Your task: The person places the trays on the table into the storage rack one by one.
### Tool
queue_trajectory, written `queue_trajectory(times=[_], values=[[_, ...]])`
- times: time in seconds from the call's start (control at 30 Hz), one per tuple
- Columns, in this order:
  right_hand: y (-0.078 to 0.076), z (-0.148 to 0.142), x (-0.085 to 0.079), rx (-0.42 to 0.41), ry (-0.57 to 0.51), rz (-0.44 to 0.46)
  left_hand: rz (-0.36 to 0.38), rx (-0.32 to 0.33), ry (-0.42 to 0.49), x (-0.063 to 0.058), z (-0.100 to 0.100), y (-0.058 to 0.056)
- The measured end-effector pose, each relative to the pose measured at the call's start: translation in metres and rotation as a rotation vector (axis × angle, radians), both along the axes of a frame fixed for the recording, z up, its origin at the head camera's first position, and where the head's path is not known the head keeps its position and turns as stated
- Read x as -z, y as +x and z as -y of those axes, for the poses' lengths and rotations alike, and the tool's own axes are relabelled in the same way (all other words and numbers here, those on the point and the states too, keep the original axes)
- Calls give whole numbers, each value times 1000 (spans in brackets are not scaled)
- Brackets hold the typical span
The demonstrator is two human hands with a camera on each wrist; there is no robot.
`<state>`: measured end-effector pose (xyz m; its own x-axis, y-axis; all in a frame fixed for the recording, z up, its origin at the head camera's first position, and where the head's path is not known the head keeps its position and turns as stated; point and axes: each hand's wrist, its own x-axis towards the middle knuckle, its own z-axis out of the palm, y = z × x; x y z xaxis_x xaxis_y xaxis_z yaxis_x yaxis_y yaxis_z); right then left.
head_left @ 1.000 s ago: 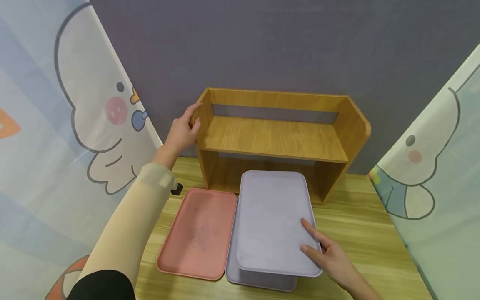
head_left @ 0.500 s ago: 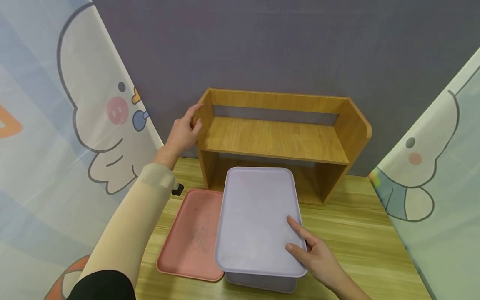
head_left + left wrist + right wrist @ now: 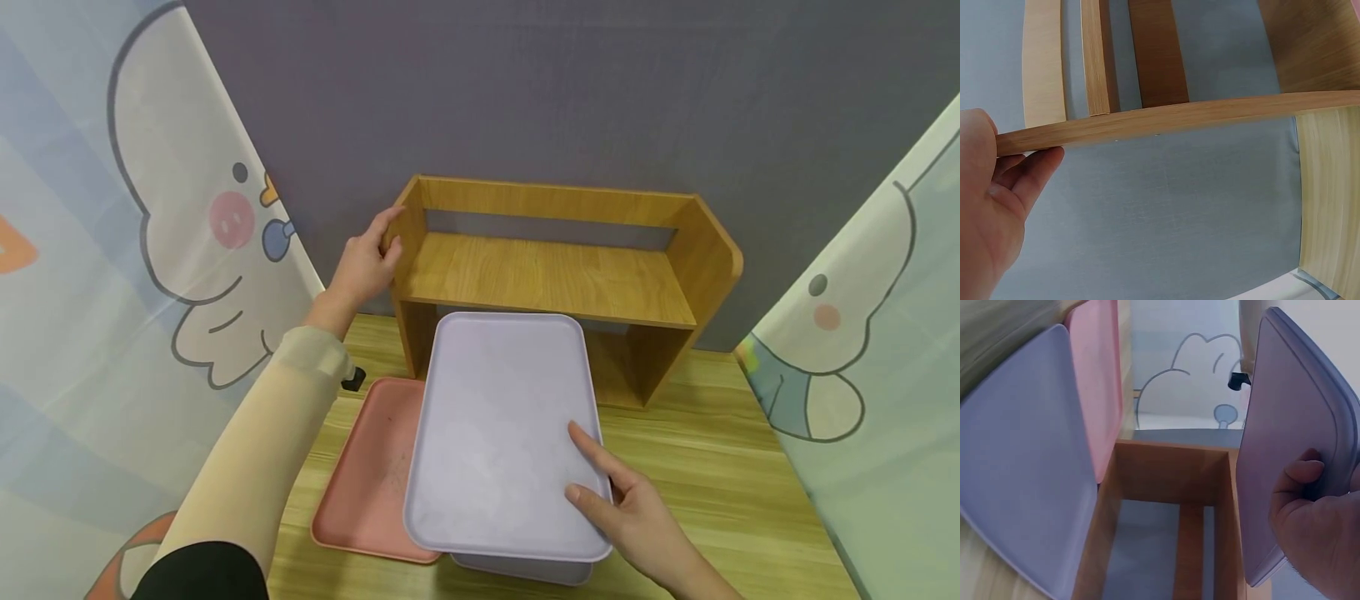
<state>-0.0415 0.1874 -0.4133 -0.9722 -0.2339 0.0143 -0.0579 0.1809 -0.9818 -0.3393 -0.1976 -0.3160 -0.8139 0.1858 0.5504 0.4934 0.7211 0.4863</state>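
Observation:
My left hand grips the left side panel of a two-tier wooden shelf; the left wrist view shows the panel's edge between thumb and fingers. With my right hand I hold a lilac tray by its right edge. Thumb and index finger lie on its upper face, while other fingers curl under it, as the right wrist view shows. The tray is raised in front of the shelf's lower tier. Beneath it, a second lilac tray lies on the table, mostly hidden in the head view.
Left of the lower lilac tray lies a pink tray, partly covered by the held one. The wood-grain table extends to the right. A grey wall stands behind the shelf, with cartoon-printed curtains at both sides.
The lilac tray in my right hand has moved left and up in the head view, now overlapping more of the pink tray. My left hand stays on the shelf panel.

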Motion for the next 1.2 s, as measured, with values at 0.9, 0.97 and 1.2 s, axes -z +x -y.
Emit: queue_trajectory(times=[0.9, 0.97, 1.2], values=[[-117, 26, -49, 9, 247, -36, 1, -12, 7, -3, -2, 3], [-129, 30, -53, 4, 261, -31, 10, -16, 11, -2, -2, 3], [-165, 40, -55, 18, 270, 13, 5, -23, 14, -3, -3, 3]])
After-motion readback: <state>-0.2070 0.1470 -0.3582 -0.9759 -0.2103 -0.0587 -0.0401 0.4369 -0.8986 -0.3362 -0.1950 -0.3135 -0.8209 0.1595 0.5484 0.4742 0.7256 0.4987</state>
